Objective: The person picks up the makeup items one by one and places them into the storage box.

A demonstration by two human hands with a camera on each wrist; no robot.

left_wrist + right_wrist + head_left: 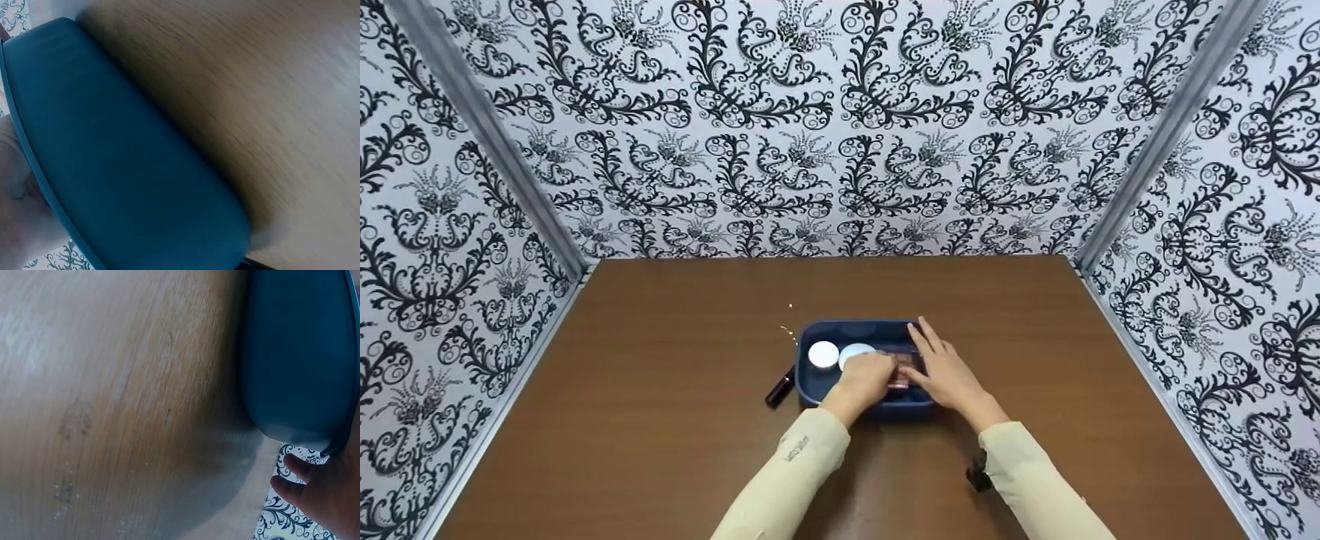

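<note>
A navy blue oblong organizer box [847,325], open at the top, stands on the table. Inside it, an eyeshadow palette [901,383] with brown and pink pans lies towards the right end. My left hand [861,382] is over the box, fingers curled at the palette's left edge; its fingertips are hidden. With fingers spread over the right rim, my right hand [949,379] has its thumb by the palette. Left of the palette are a white round jar [823,355] and a pale round container [855,351], partly covered by my left hand. Both wrist views show mainly the box's outer wall [129,152].
A black cosmetic tube [780,390] lies against the box's left side. Behind it, a thin gold chain [789,331] rests on the brown wooden table [675,337]. Patterned walls [810,150] enclose the table at the back and both sides.
</note>
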